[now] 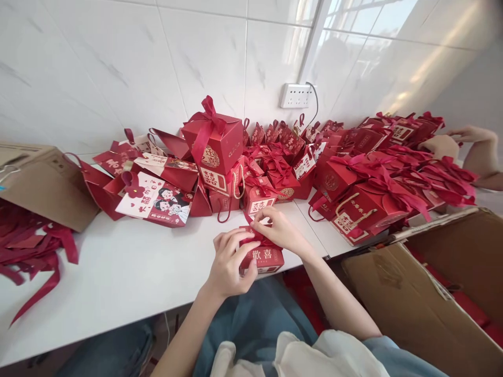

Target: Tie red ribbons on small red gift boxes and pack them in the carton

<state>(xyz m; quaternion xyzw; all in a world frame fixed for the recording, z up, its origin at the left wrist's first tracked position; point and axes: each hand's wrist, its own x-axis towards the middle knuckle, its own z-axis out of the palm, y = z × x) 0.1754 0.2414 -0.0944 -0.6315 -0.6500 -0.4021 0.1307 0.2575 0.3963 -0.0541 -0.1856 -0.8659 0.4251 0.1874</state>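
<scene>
A small red gift box (264, 259) with gold characters stands at the near edge of the white table (118, 272). My left hand (230, 262) grips the box's left side, fingers curled around it. My right hand (275, 226) pinches the dark red ribbon (251, 220) on top of the box, fingers pressed together. Just behind lies a heap of finished red boxes, the largest (214, 139) tied with a bow.
Loose red ribbons (31, 251) and a brown carton (43, 180) sit at the left. An open cardboard box (432, 293) stands at the right. More red boxes (377, 178) pile along the wall. Another person's hand (467, 139) shows at the far right. A wall socket (295, 95) is behind.
</scene>
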